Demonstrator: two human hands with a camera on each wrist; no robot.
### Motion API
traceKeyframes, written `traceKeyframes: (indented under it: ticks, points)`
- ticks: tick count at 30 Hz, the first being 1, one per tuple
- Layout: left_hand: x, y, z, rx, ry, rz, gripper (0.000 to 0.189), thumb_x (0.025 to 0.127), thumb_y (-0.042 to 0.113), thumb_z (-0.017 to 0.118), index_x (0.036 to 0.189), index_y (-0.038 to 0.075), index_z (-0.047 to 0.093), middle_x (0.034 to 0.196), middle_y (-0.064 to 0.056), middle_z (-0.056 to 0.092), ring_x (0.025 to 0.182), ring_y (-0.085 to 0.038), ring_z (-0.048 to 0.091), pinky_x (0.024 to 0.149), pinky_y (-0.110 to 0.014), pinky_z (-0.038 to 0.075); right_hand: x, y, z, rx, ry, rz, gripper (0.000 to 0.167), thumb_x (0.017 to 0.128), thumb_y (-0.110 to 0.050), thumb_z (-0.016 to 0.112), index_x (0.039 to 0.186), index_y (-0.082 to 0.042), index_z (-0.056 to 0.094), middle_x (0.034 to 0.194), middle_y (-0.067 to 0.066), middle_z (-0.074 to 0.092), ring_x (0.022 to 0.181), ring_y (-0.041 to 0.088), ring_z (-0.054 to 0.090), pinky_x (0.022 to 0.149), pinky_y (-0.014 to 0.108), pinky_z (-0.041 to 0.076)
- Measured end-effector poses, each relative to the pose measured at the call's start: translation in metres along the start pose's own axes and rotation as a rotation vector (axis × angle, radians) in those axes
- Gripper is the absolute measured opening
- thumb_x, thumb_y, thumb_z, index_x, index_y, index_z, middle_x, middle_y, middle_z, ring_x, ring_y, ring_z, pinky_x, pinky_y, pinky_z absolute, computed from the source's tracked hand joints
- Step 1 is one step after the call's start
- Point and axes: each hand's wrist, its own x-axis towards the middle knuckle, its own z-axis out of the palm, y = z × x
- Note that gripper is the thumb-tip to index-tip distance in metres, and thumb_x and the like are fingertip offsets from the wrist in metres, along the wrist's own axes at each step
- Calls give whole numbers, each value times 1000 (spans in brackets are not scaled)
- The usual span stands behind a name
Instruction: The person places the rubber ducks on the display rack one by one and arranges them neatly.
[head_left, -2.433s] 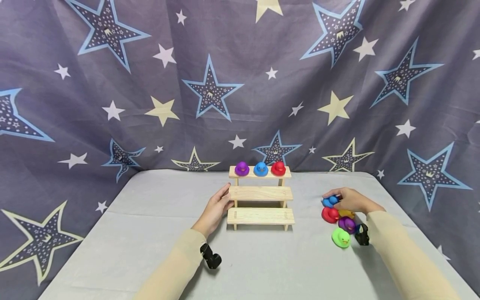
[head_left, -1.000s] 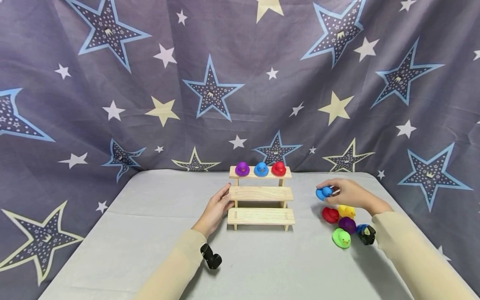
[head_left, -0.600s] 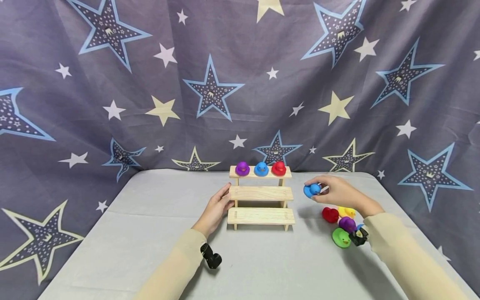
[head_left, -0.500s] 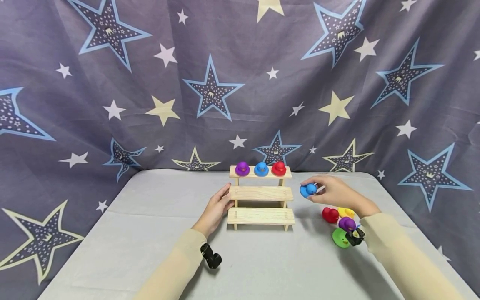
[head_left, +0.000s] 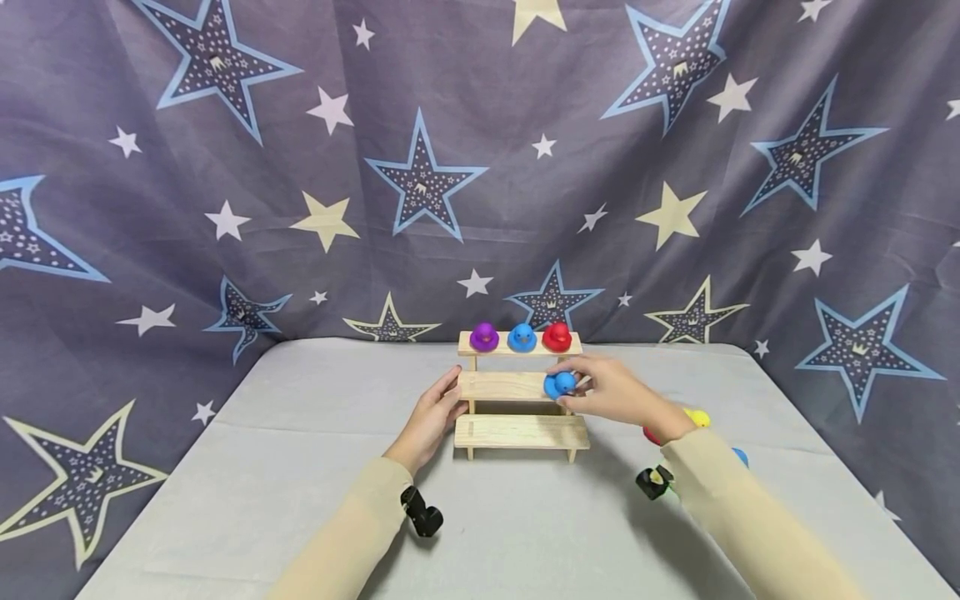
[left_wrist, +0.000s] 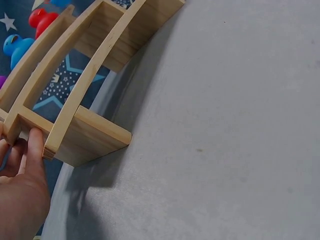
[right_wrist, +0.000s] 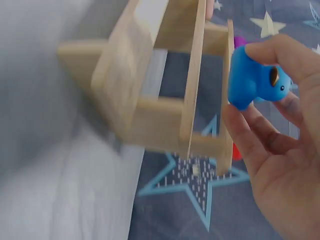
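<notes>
A blue rubber duck (head_left: 560,384) is pinched between the thumb and fingers of my right hand (head_left: 617,392), at the right end of the middle step. The right wrist view shows the duck (right_wrist: 257,77) in front of the shelves; whether it touches the wood I cannot tell. My left hand (head_left: 432,417) grips the left side of the three-tier wooden stand (head_left: 498,385), its thumb (left_wrist: 36,150) against the wood in the left wrist view. Along the top step sit a purple duck (head_left: 484,337), another blue duck (head_left: 522,338) and a red duck (head_left: 557,337).
More ducks lie on the grey-white tabletop (head_left: 300,483) at right, mostly hidden by the right forearm; a yellow duck (head_left: 698,417) and a bit of a blue duck (head_left: 741,456) show. A star-patterned curtain (head_left: 480,167) hangs behind the table.
My right hand has lifted the blue duck from the group on the right and carried it left to the middle step. The left hand and the stand have stayed put.
</notes>
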Motion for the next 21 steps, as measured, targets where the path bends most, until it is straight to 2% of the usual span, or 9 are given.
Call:
traceKeyframes:
  ticks: [5,12,21]
  points:
    - [-1,1,0,7,2,-3,53,108,7,39,158,2,24,160,-20,25,144,-35,33,117,-39,38,14,-13,19,-16,42,-24,42,82,-16,81,122,-9,71,99,1,66,85,13,66,76,27,62]
    - [-1,2,0,13,5,-5,52,108,7,39,158,3,24,160,-20,25,144,-35,33,117,-39,38,33,-31,41,1,79,-32,44,82,-17,82,123,-7,70,101,5,65,84,16,66,74,25,61]
    - [-1,1,-1,32,6,-3,52,108,6,38,158,1,25,157,-24,28,140,-37,38,114,-37,41,51,-46,65,4,153,39,47,80,-19,84,123,-6,70,102,7,63,87,18,64,74,31,60]
